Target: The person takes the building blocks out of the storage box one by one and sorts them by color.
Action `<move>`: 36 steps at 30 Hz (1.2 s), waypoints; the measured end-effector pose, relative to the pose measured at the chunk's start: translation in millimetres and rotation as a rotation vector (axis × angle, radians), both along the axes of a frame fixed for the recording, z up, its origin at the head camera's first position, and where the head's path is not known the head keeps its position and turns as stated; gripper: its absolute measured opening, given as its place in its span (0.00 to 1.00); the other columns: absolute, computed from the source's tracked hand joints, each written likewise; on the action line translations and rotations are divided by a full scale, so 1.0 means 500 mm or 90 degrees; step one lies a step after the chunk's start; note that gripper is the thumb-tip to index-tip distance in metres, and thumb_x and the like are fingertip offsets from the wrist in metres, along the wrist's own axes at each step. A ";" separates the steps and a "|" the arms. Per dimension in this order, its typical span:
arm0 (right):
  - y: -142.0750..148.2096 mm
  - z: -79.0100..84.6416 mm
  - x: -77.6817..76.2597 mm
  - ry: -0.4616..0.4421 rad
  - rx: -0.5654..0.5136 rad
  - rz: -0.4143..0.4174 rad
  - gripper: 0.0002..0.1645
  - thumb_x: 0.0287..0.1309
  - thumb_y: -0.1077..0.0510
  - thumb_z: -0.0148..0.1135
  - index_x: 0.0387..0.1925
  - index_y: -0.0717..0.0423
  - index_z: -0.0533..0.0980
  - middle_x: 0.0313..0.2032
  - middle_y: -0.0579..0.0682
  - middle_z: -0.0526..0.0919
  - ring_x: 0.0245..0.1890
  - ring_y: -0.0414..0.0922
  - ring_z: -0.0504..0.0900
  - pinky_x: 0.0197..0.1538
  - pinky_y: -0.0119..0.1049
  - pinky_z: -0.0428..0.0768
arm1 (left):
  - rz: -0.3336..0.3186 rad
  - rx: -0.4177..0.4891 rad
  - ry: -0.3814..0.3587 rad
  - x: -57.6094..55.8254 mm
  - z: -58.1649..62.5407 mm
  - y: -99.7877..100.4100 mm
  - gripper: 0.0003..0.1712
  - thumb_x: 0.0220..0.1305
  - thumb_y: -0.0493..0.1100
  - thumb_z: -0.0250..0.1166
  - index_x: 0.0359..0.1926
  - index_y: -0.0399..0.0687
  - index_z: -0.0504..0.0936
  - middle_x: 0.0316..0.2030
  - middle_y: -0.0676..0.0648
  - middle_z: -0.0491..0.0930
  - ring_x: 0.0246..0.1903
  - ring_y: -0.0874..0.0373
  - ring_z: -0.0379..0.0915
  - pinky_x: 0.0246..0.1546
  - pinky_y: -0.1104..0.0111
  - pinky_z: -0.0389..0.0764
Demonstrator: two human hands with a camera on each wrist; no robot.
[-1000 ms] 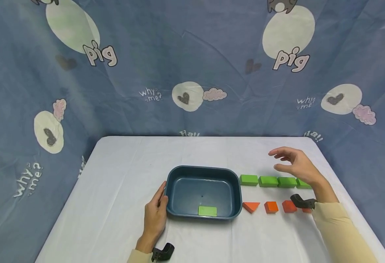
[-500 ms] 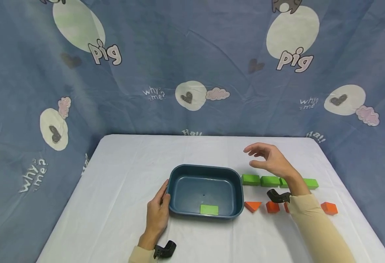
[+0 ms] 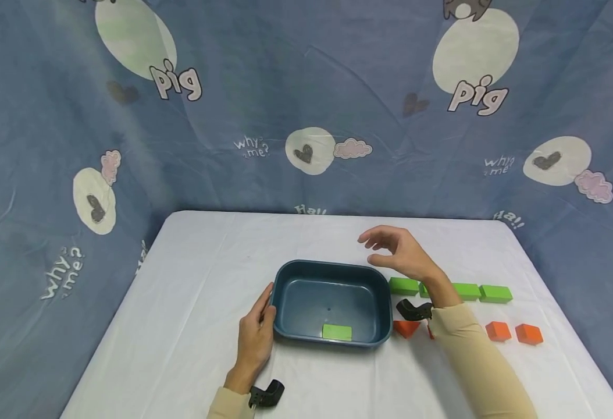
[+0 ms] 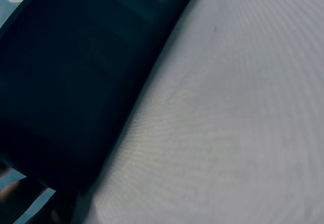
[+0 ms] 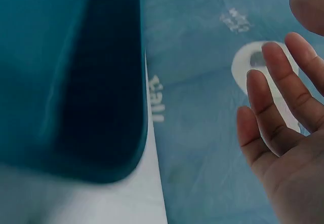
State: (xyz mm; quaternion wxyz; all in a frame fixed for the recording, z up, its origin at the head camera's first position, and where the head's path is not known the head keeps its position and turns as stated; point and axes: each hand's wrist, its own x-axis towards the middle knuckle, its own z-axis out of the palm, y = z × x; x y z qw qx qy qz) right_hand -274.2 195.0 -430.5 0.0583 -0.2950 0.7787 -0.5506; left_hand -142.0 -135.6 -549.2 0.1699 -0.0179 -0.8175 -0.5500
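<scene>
A dark blue rectangular bin stands on the white table, with one green block lying inside by its near wall. My left hand rests against the bin's left side, fingers fairly straight along the outer wall. In the left wrist view, dark fingers show beside the bin's corner. My right hand hovers near the bin's back right corner, fingers spread and slightly bent, holding nothing. In the right wrist view its palm and fingers are apart from the bin wall.
Right of the bin runs a row of green blocks, partly behind the right forearm. In front of it lie a red-orange triangular block and orange cubes, some hidden by the sleeve. A blue printed cloth hangs behind the table.
My right hand has moved left, from above the green row towards the bin's back right corner, uncovering blocks at the far right. My left hand stays at the bin; the whole view shifts slightly.
</scene>
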 end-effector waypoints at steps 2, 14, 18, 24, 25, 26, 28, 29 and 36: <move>-0.013 0.000 -0.001 0.001 -0.003 0.007 0.23 0.56 0.69 0.71 0.54 0.61 0.81 0.49 0.53 0.84 0.48 0.53 0.81 0.55 0.44 0.79 | -0.001 0.006 -0.002 -0.001 0.000 0.000 0.25 0.77 0.37 0.56 0.72 0.48 0.73 0.63 0.46 0.78 0.60 0.52 0.76 0.59 0.83 0.65; -0.067 -0.008 -0.001 -0.011 -0.044 0.053 0.22 0.56 0.70 0.70 0.54 0.61 0.81 0.49 0.53 0.84 0.47 0.55 0.81 0.56 0.58 0.78 | -0.005 0.007 0.012 0.001 -0.001 0.002 0.25 0.77 0.37 0.56 0.72 0.44 0.72 0.62 0.44 0.78 0.60 0.51 0.76 0.59 0.82 0.66; -0.079 -0.016 0.001 -0.023 -0.058 0.076 0.22 0.55 0.72 0.69 0.53 0.63 0.81 0.49 0.57 0.84 0.47 0.60 0.80 0.55 0.56 0.79 | -0.006 0.010 0.006 0.000 0.003 0.002 0.25 0.77 0.38 0.56 0.72 0.46 0.72 0.62 0.46 0.78 0.60 0.53 0.76 0.60 0.82 0.66; -0.104 -0.032 0.009 -0.048 -0.044 0.107 0.22 0.55 0.74 0.69 0.53 0.64 0.81 0.47 0.64 0.83 0.43 0.59 0.81 0.49 0.50 0.82 | -0.003 0.009 0.014 -0.001 0.003 0.002 0.25 0.77 0.37 0.56 0.72 0.44 0.73 0.62 0.45 0.78 0.59 0.51 0.77 0.59 0.82 0.66; -0.109 -0.034 0.010 -0.053 -0.041 0.113 0.22 0.55 0.74 0.69 0.53 0.64 0.81 0.46 0.65 0.83 0.42 0.59 0.81 0.49 0.49 0.82 | -0.003 0.009 0.016 -0.001 0.002 0.002 0.25 0.77 0.37 0.56 0.72 0.44 0.73 0.62 0.44 0.78 0.59 0.50 0.77 0.59 0.83 0.66; -0.113 -0.036 0.011 -0.057 -0.038 0.118 0.21 0.55 0.74 0.69 0.53 0.65 0.81 0.46 0.66 0.83 0.42 0.58 0.81 0.48 0.49 0.82 | -0.002 0.009 0.017 -0.001 0.002 0.002 0.25 0.76 0.37 0.57 0.72 0.44 0.73 0.62 0.44 0.78 0.59 0.50 0.77 0.59 0.83 0.66; -0.121 -0.040 0.013 -0.064 -0.036 0.126 0.22 0.55 0.75 0.68 0.53 0.67 0.80 0.45 0.65 0.83 0.41 0.59 0.80 0.47 0.48 0.82 | -0.001 0.009 0.016 -0.001 0.000 0.001 0.25 0.77 0.37 0.57 0.72 0.46 0.73 0.62 0.44 0.78 0.60 0.50 0.77 0.59 0.83 0.66; -0.125 -0.041 0.014 -0.067 -0.036 0.130 0.22 0.55 0.76 0.68 0.53 0.67 0.80 0.44 0.64 0.83 0.41 0.59 0.80 0.46 0.48 0.82 | -0.001 0.009 0.016 -0.001 0.000 0.001 0.25 0.77 0.37 0.57 0.72 0.46 0.73 0.62 0.44 0.78 0.60 0.50 0.76 0.59 0.83 0.66; -0.141 -0.048 0.016 -0.102 -0.012 0.174 0.22 0.54 0.75 0.70 0.52 0.65 0.81 0.45 0.56 0.85 0.40 0.59 0.80 0.46 0.45 0.82 | -0.005 0.011 0.009 -0.001 0.002 0.003 0.25 0.77 0.37 0.56 0.72 0.46 0.72 0.63 0.44 0.78 0.61 0.50 0.76 0.60 0.82 0.65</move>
